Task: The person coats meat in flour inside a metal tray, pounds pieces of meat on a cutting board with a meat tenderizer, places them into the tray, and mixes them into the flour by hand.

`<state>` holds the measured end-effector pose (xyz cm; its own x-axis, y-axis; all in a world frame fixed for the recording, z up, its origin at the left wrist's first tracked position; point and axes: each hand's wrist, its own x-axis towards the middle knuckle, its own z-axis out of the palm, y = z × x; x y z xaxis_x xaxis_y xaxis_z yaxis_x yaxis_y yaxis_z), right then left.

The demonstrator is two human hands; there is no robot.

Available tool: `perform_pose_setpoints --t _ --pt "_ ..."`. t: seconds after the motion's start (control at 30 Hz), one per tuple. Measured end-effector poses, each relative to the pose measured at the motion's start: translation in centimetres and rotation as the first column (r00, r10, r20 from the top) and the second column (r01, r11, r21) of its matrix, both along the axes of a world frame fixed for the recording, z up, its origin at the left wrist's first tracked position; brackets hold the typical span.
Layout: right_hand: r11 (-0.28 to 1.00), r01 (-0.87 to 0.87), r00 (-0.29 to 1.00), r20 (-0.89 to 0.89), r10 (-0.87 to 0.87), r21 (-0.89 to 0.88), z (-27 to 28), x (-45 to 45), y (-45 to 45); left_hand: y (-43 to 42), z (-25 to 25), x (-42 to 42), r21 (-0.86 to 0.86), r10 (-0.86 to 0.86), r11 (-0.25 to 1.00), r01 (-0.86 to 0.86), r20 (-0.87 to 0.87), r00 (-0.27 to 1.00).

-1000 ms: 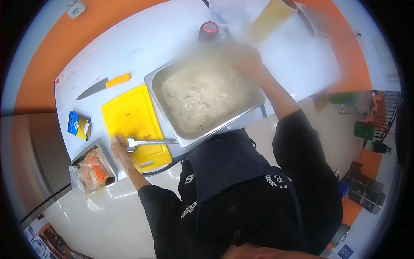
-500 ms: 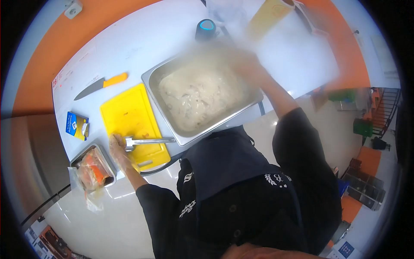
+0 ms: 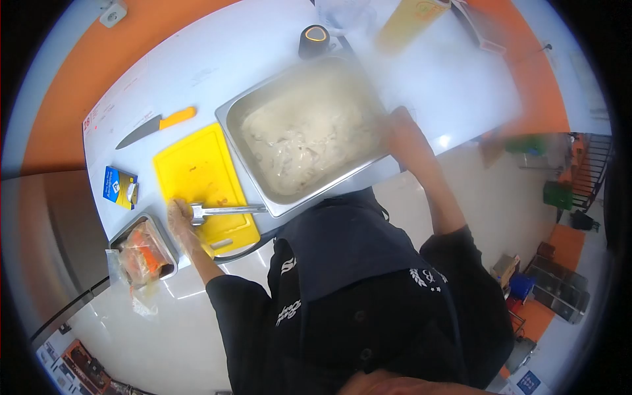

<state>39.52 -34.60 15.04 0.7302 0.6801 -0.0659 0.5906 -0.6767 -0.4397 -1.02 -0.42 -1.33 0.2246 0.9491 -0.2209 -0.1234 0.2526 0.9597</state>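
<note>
Steel pan [image 3: 274, 208] on the table [image 3: 250, 46], its mix [image 3: 296, 145] less blocked now the right hand [image 3: 399, 130] has drawn back to the near-right rim, left hand [image 3: 179, 222] by the mallet [image 3: 230, 210]; we can't tell either's openness or hold.

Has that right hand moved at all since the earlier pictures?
Yes. Judged against the pan, the right hand has moved toward the person's body, from around the far right corner to beside the right edge.
</note>
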Motion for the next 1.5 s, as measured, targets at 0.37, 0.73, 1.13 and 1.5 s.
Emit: perform_pose_setpoints --t 0.37,0.73,1.13,1.5 --pt "0.993 -0.019 0.999 0.049 0.013 0.119 -2.2 0.3 -4.6 0.1 2.2 0.8 0.336 0.029 0.889 0.31 -0.718 0.696" --pt "0.975 -0.112 0.969 0.238 0.065 0.189 2.7 0.2 -5.3 -6.0 8.9 -3.5 0.208 0.21 0.961 -0.185 -0.107 0.972" --pt "0.651 -0.481 0.823 0.047 0.566 0.587 3.4 -15.6 0.0 -11.3 10.0 -19.2 0.188 0.492 0.87 -0.456 -0.28 0.824" --pt "0.757 -0.531 0.722 -0.264 0.639 0.38 -5.6 -28.3 13.1 14.0 5.5 -31.3 0.129 0.09 0.901 0.413 -0.989 0.114"
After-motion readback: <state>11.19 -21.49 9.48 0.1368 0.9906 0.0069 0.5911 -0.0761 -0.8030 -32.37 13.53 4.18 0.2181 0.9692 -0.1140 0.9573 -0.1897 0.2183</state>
